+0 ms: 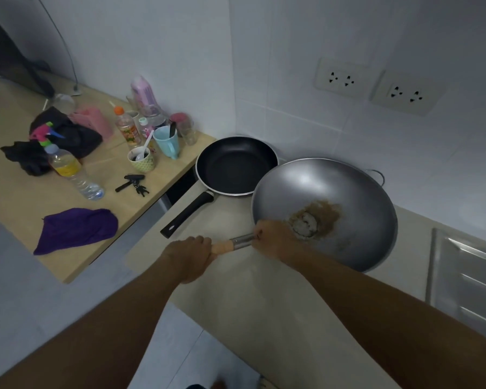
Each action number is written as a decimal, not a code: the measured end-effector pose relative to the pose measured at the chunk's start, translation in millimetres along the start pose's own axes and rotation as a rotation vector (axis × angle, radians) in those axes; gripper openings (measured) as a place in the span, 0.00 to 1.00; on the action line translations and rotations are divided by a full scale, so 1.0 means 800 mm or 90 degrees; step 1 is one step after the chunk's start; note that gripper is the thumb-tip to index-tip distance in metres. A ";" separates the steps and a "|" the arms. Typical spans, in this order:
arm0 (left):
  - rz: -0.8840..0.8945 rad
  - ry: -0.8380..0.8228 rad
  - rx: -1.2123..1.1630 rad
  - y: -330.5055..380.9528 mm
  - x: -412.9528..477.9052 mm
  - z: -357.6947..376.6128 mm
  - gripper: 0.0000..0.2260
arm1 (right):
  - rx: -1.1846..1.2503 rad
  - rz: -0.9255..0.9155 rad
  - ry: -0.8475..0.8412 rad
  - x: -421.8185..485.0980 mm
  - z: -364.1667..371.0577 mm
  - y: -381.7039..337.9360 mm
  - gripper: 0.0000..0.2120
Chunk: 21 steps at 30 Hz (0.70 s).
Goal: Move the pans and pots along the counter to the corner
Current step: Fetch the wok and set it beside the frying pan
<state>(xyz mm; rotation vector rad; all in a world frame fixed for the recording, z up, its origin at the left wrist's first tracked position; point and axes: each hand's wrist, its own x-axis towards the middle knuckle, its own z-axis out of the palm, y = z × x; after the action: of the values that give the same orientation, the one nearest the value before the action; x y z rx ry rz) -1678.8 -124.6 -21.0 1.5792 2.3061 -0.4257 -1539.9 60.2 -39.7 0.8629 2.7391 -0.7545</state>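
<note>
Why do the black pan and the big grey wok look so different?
The wok is grey, deeper, wider and dirty inside; the black pan is shallower and looks clean. The left hand and right hand grip the wok's handle; nobody touches the pan's. Both are round and sit near the corner.

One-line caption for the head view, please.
Both hands, left hand and right hand, grip the wok handle beside a black frying pan near the counter corner.

Purple cloth (76, 229), keys (134, 184), blue mug (166, 141) on wooden table (20, 192)
</note>
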 end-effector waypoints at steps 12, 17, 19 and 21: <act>0.079 0.130 0.188 -0.087 0.114 -0.046 0.14 | 0.033 -0.069 0.046 0.072 -0.005 0.001 0.17; 0.150 0.143 0.232 -0.124 0.169 -0.059 0.16 | 0.067 0.009 0.087 0.110 -0.006 -0.009 0.17; 0.179 0.162 0.246 -0.137 0.189 -0.065 0.14 | 0.066 0.038 0.102 0.124 -0.007 -0.012 0.19; 0.203 0.170 0.251 -0.148 0.208 -0.071 0.14 | 0.072 0.054 0.115 0.136 -0.007 -0.015 0.19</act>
<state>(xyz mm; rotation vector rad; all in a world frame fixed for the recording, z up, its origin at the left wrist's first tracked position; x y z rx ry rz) -1851.2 -2.3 -30.6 2.2754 2.1842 -0.6521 -1635.3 107.7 -63.3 1.1142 2.8147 -0.8609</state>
